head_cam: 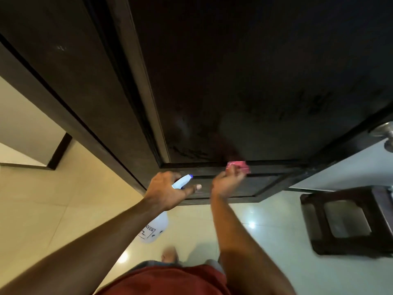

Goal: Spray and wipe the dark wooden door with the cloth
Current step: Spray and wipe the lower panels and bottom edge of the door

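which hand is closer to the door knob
Right. The right hand, holding the pink cloth, is nearer the door knob; the left hand, with the spray bottle, is farther left.

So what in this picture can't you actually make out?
Head view, the only one:
- Spray bottle: its middle is hidden by the left hand; the label print is too blurred to read.
- Pink cloth: mostly covered by the right hand, and blurred.
- Door: its top runs off the frame; the upper part is too dark for detail.
- Door handle: cut off by the right edge.
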